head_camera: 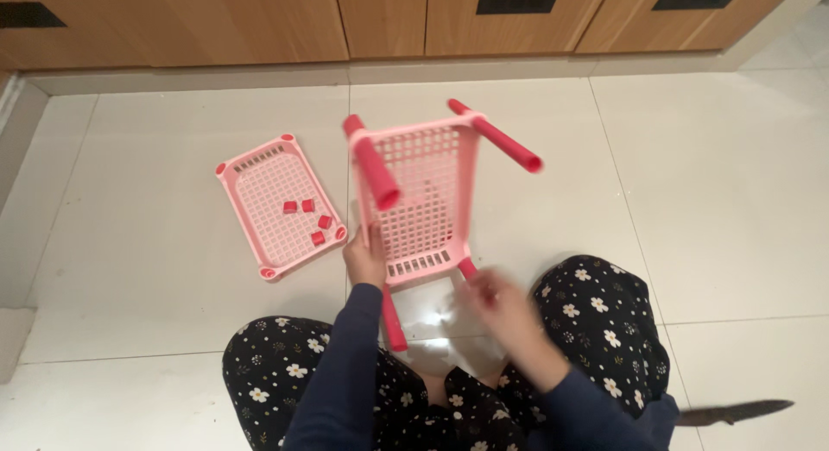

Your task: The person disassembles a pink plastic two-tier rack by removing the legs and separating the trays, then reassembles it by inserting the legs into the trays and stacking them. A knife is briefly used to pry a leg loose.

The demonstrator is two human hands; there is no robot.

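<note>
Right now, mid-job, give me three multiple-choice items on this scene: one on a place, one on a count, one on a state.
1. Where does the flat pink tray lie?
A. On the floor tiles, left of the held shelf
B. On the person's lap
C. Inside a drawer

2. How many small red caps lie in it?
A. One
B. Four
C. Seven

3. How is the pink shelf with red tube legs held?
A. Lying flat
B. Tipped up, left hand gripping its edge
C. Hanging from a cabinet

Answers: 1 A, it rests on tile. 2 B, four show. 3 B, the legs point out; the right hand is blurred.
</note>
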